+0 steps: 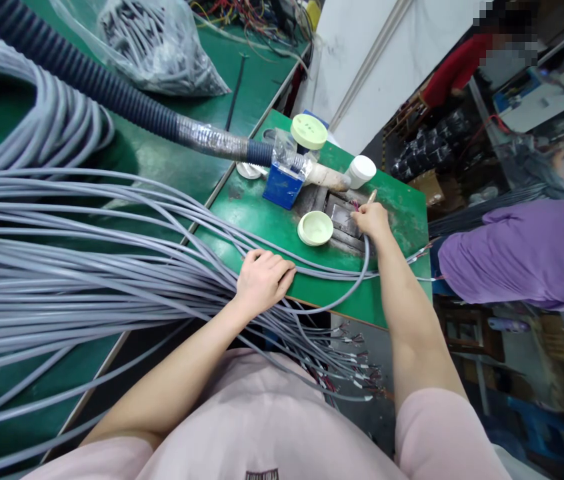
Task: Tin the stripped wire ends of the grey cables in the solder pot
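Note:
My right hand (375,221) is closed in a pinch on the end of a grey cable (365,257), which loops back toward the table's front edge. Thin reddish wires show at its fingertips, over a square metal pot (343,218) with a silvery surface. A pale stick-like handle (373,197) pokes out just behind that hand. My left hand (265,281) lies at the table's front edge, its fingers curled over several grey cables (212,267). The cables partly hide under its palm. Beside the pot sits a pale green round dish (316,229).
A ribbed hose (127,93) reaches over the green table (242,220), ending near a blue box (283,185). Behind stand a white jar (361,171) and a yellow-green lid (309,131). Cable ends (357,373) hang below the edge. A person in purple (522,257) is at right.

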Motion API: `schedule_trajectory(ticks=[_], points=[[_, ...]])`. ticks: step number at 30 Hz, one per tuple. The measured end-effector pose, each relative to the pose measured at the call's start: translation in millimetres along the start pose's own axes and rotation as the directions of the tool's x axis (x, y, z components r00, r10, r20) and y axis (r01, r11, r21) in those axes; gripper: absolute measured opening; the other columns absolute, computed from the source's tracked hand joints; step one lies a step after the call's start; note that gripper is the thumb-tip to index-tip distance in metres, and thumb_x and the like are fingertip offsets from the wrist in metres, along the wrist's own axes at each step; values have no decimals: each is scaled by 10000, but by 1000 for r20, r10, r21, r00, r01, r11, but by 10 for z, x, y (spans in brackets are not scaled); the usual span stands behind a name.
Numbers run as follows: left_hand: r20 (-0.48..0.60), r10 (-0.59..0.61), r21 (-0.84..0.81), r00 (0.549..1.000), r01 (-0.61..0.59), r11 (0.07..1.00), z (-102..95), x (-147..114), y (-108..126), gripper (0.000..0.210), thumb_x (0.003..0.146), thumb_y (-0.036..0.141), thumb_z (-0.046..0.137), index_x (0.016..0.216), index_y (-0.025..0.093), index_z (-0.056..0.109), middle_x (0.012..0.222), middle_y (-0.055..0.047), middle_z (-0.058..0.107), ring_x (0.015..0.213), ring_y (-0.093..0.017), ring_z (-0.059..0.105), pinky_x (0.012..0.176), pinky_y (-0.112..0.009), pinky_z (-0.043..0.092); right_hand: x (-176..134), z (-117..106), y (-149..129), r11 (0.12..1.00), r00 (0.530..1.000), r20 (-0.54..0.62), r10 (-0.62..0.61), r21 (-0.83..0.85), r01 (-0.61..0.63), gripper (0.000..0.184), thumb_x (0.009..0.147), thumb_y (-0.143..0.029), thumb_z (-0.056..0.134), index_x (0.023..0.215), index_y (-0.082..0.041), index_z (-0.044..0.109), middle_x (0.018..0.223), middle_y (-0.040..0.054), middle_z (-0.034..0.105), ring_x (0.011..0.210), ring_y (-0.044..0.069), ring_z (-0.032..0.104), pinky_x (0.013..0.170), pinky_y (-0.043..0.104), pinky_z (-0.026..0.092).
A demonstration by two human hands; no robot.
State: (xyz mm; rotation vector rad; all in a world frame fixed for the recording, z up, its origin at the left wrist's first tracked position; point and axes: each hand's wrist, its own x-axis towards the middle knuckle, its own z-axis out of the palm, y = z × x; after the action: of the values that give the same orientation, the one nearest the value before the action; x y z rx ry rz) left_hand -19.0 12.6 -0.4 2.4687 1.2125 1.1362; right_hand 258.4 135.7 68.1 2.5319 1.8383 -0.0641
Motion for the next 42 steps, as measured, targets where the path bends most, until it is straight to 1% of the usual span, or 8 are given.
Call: schedule_trajectory(ticks=[5,11,16,20,23,27,34,42], points=[[8,-8,-9,1000,9,1000,-8,5,9,171,922,274,509,856,203,650,748,-8,696,729,-163,585,817,-365,375,-2,7,-7,1000,1000,20,-2,-27,2,203,783,-285,557,717,-160,702,841,126,706,853,259,643,736,320,439],[22,-17,-12,1000,17,1000,-9,2,5,176,924,277,505,863,205,654,749,-11,694,738,-166,588,827,-370,374,5,14,18,1000,1000,7,1,9,-1,195,763,-282,571,623,-172,651,758,104,687,808,250,638,720,320,443],[21,-10,3,1000,10,1000,-4,-2,6,175,924,280,506,868,202,652,743,-5,687,733,-162,585,827,-369,375,-143,-147,18,969,994,-84,-68,231,86,255,763,-296,565,538,-178,544,614,48,624,649,190,597,626,287,434],[29,-13,-3,999,13,1000,1,-9,2,182,924,281,499,869,202,655,737,-9,682,742,-167,586,833,-373,375,-431,-346,-150,884,977,-64,-205,417,213,276,785,-340,537,561,-182,506,561,1,554,523,141,527,530,258,369],[39,-20,-13,999,20,1000,2,-12,3,191,926,280,491,872,207,659,740,-16,684,743,-171,585,838,-379,374,-604,-404,-345,876,939,-60,-338,345,337,280,784,-324,542,547,-181,499,573,1,512,589,146,516,557,261,341],[46,-14,2,999,14,1000,-9,-8,12,215,933,288,474,861,206,660,739,-21,683,734,-169,577,838,-376,371,-690,-326,-566,877,887,-45,-460,135,462,244,813,-300,531,617,-169,595,727,45,593,689,167,514,624,289,332],[42,-4,31,999,3,1000,-6,-20,11,230,941,295,461,858,202,655,734,-20,671,745,-170,566,832,-365,363,-729,-161,-750,883,886,94,-455,-79,462,286,888,-315,461,919,-187,715,953,97,663,832,227,590,670,305,354],[21,8,27,1000,-9,1000,-1,-31,-1,208,932,284,479,860,202,656,723,-19,666,736,-169,563,841,-362,366,-749,-165,-773,880,890,110,-442,-138,454,297,892,-293,440,924,-184,714,983,118,678,853,242,613,659,307,371]])
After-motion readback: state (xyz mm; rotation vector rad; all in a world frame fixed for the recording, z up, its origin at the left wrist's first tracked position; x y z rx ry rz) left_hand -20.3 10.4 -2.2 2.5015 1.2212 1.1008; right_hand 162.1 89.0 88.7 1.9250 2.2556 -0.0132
